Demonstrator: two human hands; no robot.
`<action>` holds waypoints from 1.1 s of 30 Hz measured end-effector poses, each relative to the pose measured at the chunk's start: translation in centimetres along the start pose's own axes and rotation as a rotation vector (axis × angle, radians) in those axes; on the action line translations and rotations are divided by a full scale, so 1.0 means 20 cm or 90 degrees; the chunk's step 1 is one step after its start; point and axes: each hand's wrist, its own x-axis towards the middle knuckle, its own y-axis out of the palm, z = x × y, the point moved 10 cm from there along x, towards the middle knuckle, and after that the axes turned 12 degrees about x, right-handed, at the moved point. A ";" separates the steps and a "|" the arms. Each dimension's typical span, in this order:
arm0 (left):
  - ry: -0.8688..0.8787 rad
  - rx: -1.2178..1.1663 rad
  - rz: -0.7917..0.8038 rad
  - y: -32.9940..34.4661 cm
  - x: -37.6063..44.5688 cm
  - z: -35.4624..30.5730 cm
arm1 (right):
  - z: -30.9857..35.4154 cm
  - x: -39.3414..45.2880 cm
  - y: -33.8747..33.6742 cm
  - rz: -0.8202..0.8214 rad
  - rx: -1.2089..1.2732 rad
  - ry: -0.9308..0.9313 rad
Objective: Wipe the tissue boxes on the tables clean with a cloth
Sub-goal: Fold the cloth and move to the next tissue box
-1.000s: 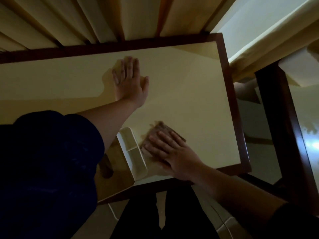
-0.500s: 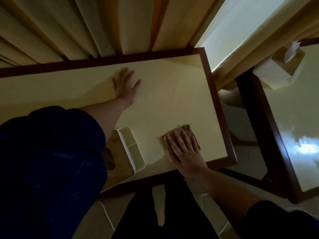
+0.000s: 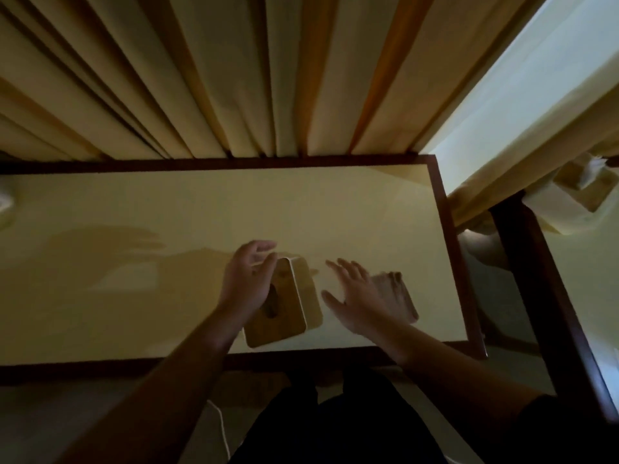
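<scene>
Tissue box (image 3: 279, 304) near the bench (image 3: 134, 262) front edge, long axis running away from it; left hand (image 3: 246, 283) loosely curled over the box's left side, nearer; right hand (image 3: 356, 296) splayed, holding nothing, just right; cloth (image 3: 397, 294) beyond.

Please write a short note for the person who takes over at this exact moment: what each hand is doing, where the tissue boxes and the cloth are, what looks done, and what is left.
Left hand: open, fingers loosely curved over the near tissue box, no firm grip visible.
Right hand: open, fingers spread, holding nothing, beside the box.
Cloth: lying on the table, right of the right hand, not held.
Second tissue box: on the neighbouring table to the right.
Done: cannot tell from this view whether the near box is wiped.
Left: pick up the cloth, probably wipe the near box, then the second one.
</scene>
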 end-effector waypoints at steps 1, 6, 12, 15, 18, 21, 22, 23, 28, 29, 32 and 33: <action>-0.012 0.008 -0.012 -0.03 -0.06 0.06 | 0.10 0.04 0.01 0.012 0.007 -0.034; -0.146 0.109 -0.027 -0.14 -0.23 0.36 | 0.46 0.24 0.11 0.094 0.019 -0.126; -0.275 0.340 0.201 -0.07 -0.36 0.58 | 0.47 0.26 0.17 0.094 -0.056 -0.124; -0.228 0.221 0.185 0.01 -0.37 0.56 | 0.41 0.21 0.13 0.058 -0.108 -0.095; -0.170 0.139 0.140 0.03 -0.34 0.46 | 0.31 0.13 0.05 0.007 -0.093 -0.055; -0.102 0.135 0.137 0.07 -0.29 0.37 | 0.18 0.03 -0.06 -0.043 -0.063 -0.014; -0.072 0.151 0.135 0.07 -0.27 0.33 | 0.14 0.00 -0.09 -0.045 -0.055 0.005; -0.041 0.170 0.140 0.09 -0.26 0.30 | 0.10 -0.03 -0.10 -0.042 -0.050 0.026; 0.117 0.329 0.170 0.18 -0.21 0.11 | -0.03 -0.17 -0.12 -0.078 0.003 0.075; 0.147 0.372 0.161 0.18 -0.20 0.06 | -0.04 -0.18 -0.13 -0.088 0.008 0.079; 0.198 0.435 0.235 0.25 -0.19 -0.07 | -0.06 -0.20 -0.13 -0.088 0.013 0.084; 0.199 0.451 0.299 0.30 -0.19 -0.09 | -0.06 -0.19 -0.13 -0.083 0.017 0.089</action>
